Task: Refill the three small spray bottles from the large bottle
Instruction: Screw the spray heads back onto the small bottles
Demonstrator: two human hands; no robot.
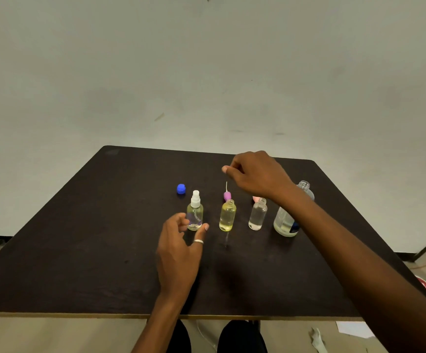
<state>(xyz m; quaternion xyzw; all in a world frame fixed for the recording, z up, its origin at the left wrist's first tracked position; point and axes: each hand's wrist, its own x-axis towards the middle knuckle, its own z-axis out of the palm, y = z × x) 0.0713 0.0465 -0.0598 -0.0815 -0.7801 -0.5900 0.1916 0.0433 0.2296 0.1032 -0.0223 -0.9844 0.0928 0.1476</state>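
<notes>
Large bottle point(284, 221) behind right arm point(334, 238); blue cap point(181, 189) apart

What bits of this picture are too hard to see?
All in the head view:
- large bottle: the right forearm covers its middle and most of its label.
- pink thing behind the clear small bottle: that forearm hides all but a sliver.
- left hand: blurred fingers; unclear if it grips the capped spray bottle.
- right hand: fingertips turned away; unclear if it pinches anything.
</notes>
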